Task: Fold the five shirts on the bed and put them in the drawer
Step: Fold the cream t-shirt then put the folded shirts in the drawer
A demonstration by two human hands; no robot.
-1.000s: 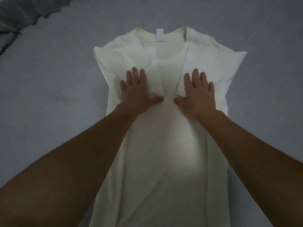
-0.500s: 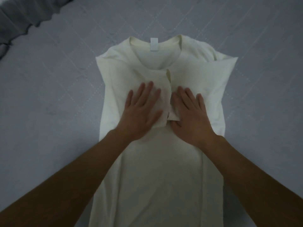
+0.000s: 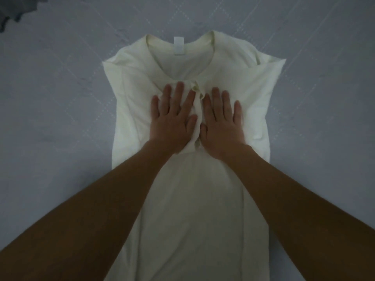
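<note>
Two hands: both lie flat, palms down, side by side on the chest of one cream shirt.
Left hand: fingers straight and slightly spread, pointing toward the collar; it presses the folded-in left side of the shirt and holds nothing.
Right hand: fingers straight and close together, pointing the same way; it presses the folded-in right side and grips nothing.
Gap between hands: a narrow ridge of bunched cloth stands up between the two thumbs, where the folded edges meet.
Shirt position: spread lengthwise on the grey bed cover, collar away from the person, hem running toward the lower edge of the view and out of sight.
Shirt shape: both sides are turned in toward the middle, so the body forms a long band; the shoulders bulge out past the hands on each side.
Neck label: a small white tag inside the collar, beyond the fingertips and apart from them.
Forearms: both bare, crossing the lower half of the shirt from the bottom corners.
Far left corner: a dark rumpled fabric, well apart from the shirt; what it is cannot be told.
</note>
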